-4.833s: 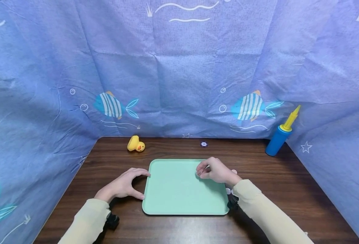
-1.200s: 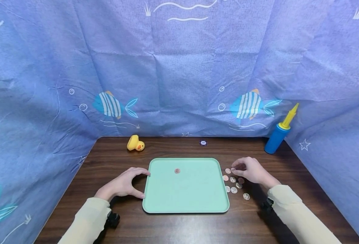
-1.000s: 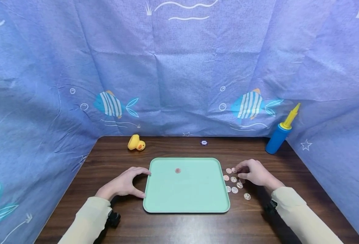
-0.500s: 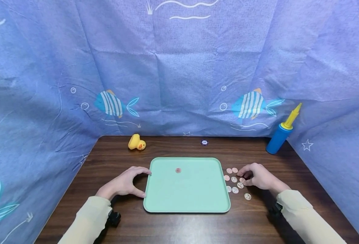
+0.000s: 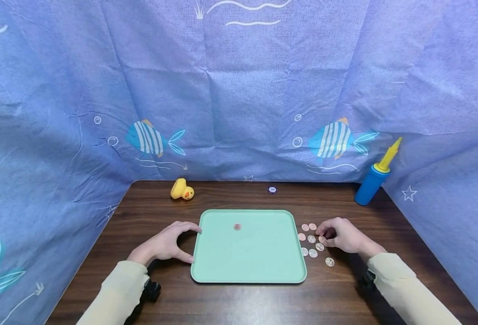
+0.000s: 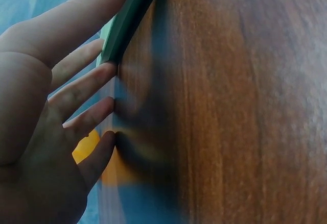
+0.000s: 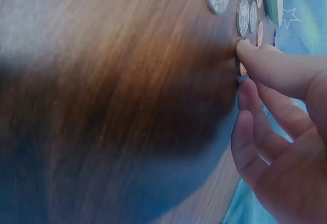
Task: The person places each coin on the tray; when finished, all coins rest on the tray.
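Observation:
A pale green tray [image 5: 249,255] lies flat in the middle of the table, with one copper coin [image 5: 237,227] on it toward the back. My left hand [image 5: 167,243] is spread at the tray's left edge, its thumb and forefinger tips touching the rim; in the left wrist view the other fingers reach down to the tabletop. Right of the tray lie several loose coins [image 5: 313,253], some copper, some silver-coloured. Over them my right hand [image 5: 342,234] curls, thumb and fingertips low around a copper coin [image 7: 242,69] that is still flat on the wood and partly covered by the thumb.
Along the back of the dark wooden table [image 5: 239,302] are a yellow rubber duck [image 5: 181,189], a dark chip with a white centre [image 5: 272,190] and a blue hand pump [image 5: 371,184] with a yellow nozzle. A blue fish-patterned cloth [image 5: 239,99] hangs behind and at both sides.
My right hand has gone from above the tray to the coins at its right, then slid nearer and farther right onto a copper coin. One coin now shows on the tray. My left hand stays.

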Demonstrator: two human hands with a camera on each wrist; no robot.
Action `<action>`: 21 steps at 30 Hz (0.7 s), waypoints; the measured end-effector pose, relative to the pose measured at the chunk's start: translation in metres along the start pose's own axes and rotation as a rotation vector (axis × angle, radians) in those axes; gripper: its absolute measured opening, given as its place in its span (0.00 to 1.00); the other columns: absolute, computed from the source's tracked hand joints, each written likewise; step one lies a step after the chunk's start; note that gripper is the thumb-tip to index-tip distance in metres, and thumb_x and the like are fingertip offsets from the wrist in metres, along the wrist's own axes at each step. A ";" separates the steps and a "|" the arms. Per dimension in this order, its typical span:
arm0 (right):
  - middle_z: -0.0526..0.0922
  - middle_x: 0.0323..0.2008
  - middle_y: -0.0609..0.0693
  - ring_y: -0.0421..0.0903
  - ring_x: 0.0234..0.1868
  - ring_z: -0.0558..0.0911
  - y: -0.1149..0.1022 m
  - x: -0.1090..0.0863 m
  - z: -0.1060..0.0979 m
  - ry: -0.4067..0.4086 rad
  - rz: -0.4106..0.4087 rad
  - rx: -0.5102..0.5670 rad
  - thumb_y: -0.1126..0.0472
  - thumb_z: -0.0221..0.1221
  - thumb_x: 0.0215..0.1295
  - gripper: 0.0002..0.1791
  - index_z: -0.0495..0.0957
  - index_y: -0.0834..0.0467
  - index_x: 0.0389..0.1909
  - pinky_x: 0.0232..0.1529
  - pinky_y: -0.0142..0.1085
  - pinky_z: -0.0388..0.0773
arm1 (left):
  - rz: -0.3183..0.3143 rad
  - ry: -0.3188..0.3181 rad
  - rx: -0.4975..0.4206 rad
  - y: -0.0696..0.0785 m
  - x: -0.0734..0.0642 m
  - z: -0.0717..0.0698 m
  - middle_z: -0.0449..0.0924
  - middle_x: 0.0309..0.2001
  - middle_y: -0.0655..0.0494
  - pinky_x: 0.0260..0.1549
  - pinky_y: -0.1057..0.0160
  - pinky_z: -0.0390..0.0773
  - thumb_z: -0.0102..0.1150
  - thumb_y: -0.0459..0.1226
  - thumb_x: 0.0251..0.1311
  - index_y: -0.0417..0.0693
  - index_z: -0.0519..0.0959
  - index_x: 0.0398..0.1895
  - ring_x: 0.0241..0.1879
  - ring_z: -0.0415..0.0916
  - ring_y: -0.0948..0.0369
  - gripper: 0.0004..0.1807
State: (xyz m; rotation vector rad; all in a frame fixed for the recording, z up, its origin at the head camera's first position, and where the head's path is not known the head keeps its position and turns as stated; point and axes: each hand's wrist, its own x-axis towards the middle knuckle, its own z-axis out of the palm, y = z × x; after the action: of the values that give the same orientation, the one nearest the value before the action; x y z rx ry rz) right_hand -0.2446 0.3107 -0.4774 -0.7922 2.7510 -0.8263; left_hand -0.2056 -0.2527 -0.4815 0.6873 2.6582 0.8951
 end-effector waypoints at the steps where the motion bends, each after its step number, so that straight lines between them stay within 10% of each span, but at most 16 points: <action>1: 0.87 0.35 0.43 0.40 0.35 0.83 0.000 0.000 0.000 -0.005 0.005 -0.003 0.72 0.74 0.56 0.12 0.88 0.56 0.40 0.38 0.35 0.82 | -0.001 0.001 0.001 0.000 0.000 0.000 0.74 0.71 0.54 0.69 0.37 0.65 0.83 0.57 0.47 0.55 0.77 0.68 0.72 0.64 0.45 0.45; 21: 0.85 0.31 0.40 0.38 0.32 0.79 -0.003 -0.002 0.003 0.035 -0.014 -0.076 0.71 0.75 0.57 0.10 0.89 0.55 0.35 0.35 0.35 0.79 | -0.015 -0.001 0.011 -0.001 0.001 0.000 0.73 0.71 0.54 0.69 0.37 0.65 0.84 0.57 0.46 0.56 0.77 0.69 0.73 0.63 0.45 0.45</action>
State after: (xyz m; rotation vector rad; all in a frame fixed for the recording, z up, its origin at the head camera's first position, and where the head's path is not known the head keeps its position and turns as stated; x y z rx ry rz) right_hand -0.2404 0.3086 -0.4786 -0.8197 2.8253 -0.7495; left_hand -0.2069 -0.2525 -0.4819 0.6692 2.6661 0.8771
